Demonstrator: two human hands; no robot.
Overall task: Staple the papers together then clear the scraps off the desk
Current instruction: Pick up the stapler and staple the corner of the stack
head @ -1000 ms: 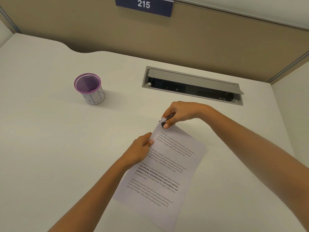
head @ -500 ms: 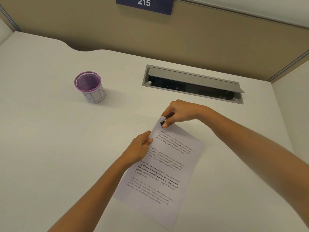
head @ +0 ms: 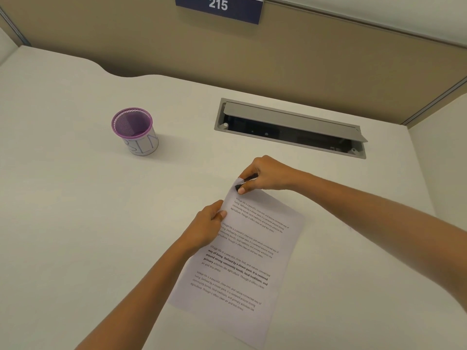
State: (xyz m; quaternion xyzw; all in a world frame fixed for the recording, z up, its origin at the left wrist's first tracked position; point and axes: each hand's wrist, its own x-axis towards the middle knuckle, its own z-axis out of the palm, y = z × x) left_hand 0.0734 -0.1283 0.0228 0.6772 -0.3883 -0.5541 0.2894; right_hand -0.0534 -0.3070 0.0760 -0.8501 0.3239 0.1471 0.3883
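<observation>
Between the curled fingers [head: 242, 190] of the right hand [head: 265, 174], a small black stapler [head: 238, 187] is pinched on the top corner of the white printed paper sheets [head: 252, 256]. The left hand [head: 206, 229] pinches their left edge on the white bench [head: 75, 223]. A purple mesh cup [head: 135, 131] stands well left.

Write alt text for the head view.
A person's right hand pinches a small black tool onto the top corner of printed papers on a white desk, while the left hand grips their left edge. A purple mesh cup stands to the left, an open cable hatch behind.
</observation>
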